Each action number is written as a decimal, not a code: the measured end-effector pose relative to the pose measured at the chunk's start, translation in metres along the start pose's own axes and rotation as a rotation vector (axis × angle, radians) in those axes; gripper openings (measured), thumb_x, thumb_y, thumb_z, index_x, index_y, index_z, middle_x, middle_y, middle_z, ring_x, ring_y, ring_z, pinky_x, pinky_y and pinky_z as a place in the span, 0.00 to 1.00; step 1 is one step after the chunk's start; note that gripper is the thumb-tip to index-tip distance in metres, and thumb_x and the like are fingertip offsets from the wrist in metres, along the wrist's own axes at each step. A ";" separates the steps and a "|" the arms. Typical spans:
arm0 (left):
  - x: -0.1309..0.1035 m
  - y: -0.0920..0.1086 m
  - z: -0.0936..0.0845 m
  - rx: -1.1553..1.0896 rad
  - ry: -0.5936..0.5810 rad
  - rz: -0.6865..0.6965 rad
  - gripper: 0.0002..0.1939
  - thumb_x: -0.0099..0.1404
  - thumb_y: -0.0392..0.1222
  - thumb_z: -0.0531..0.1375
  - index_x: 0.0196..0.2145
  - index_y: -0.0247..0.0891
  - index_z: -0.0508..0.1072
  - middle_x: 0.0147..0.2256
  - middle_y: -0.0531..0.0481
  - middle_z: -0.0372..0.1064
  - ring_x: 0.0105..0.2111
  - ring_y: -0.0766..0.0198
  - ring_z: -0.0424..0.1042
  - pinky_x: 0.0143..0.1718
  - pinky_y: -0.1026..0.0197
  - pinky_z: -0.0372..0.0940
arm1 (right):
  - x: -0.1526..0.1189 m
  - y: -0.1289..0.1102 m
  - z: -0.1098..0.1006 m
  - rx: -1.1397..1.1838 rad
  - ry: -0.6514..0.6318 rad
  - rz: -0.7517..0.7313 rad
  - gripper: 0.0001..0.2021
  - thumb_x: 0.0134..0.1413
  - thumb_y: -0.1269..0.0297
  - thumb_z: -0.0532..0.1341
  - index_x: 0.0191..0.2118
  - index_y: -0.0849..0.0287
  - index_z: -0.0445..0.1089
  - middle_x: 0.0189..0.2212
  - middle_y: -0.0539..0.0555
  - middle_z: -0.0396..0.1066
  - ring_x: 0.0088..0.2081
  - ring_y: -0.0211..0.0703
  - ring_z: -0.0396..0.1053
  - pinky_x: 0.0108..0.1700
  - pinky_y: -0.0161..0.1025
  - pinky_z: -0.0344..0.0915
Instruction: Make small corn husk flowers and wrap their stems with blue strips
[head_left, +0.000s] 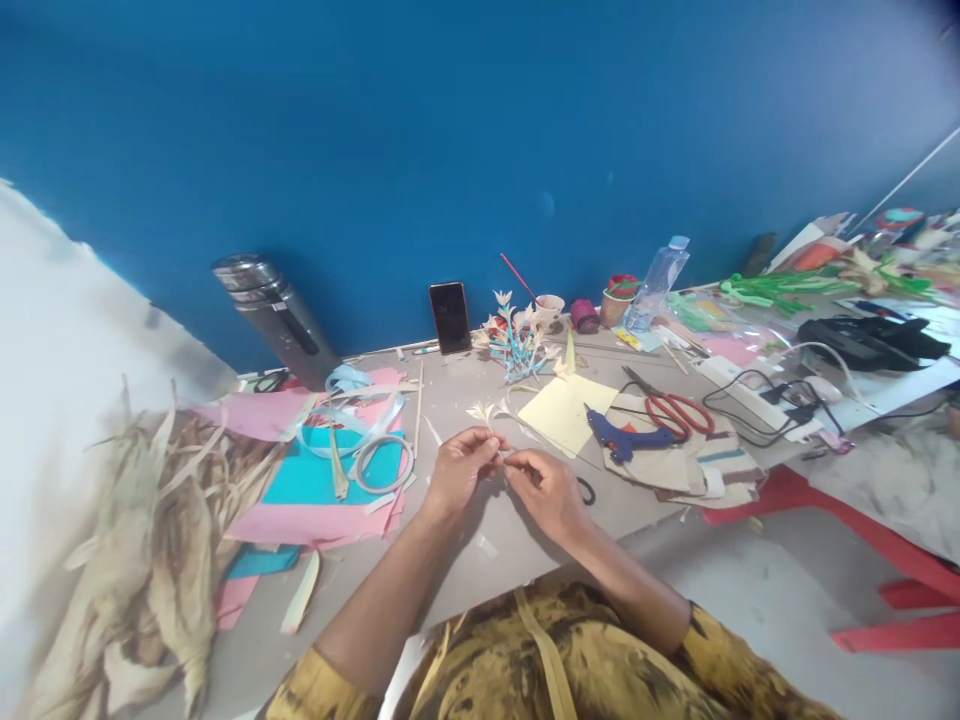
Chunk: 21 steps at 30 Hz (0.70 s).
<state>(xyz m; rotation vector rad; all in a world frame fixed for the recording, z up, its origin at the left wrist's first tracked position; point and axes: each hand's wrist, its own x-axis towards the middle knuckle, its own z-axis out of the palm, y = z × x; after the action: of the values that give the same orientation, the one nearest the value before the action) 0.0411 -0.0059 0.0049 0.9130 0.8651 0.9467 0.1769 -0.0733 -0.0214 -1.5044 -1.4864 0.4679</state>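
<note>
My left hand is closed in a pinch on a small pale craft flower, whose petals stick up above the fingers. Close against it, my right hand also pinches, fingertips almost meeting the left ones. What lies between the right fingertips is too small to make out. Behind the hands stands a bunch of similar pale flowers on light blue stems. A cream paper sheet lies just beyond my right hand, and a dark ring-shaped handle shows beside that wrist.
Right of the hands are a blue glue gun, red-handled scissors and a power strip. Leftward lie a tape roll, turquoise paper and dried husks. A flask, phone and bottle stand along the wall.
</note>
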 end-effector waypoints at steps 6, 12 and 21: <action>0.006 -0.001 -0.005 -0.030 0.055 0.004 0.16 0.46 0.45 0.73 0.28 0.32 0.77 0.26 0.48 0.72 0.21 0.71 0.65 0.23 0.67 0.60 | -0.022 0.013 -0.021 -0.100 0.100 -0.151 0.07 0.62 0.67 0.58 0.38 0.57 0.74 0.30 0.53 0.76 0.32 0.43 0.72 0.37 0.38 0.67; 0.009 -0.003 -0.009 -0.006 0.084 0.014 0.16 0.47 0.43 0.72 0.31 0.31 0.78 0.26 0.48 0.73 0.21 0.72 0.64 0.23 0.68 0.59 | -0.050 0.025 -0.042 -0.131 0.168 -0.241 0.06 0.63 0.70 0.58 0.37 0.56 0.73 0.26 0.51 0.73 0.27 0.40 0.69 0.32 0.37 0.66; 0.010 -0.005 -0.009 0.054 0.147 0.032 0.10 0.48 0.39 0.69 0.29 0.32 0.76 0.25 0.46 0.75 0.20 0.72 0.64 0.24 0.67 0.59 | -0.055 0.041 -0.034 -0.127 0.103 -0.280 0.05 0.63 0.70 0.59 0.39 0.57 0.73 0.27 0.53 0.74 0.28 0.43 0.72 0.33 0.38 0.68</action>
<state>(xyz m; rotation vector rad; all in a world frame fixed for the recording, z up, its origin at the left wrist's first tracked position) 0.0380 0.0043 -0.0051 0.9139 1.0070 1.0323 0.2169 -0.1286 -0.0561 -1.3659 -1.6380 0.1294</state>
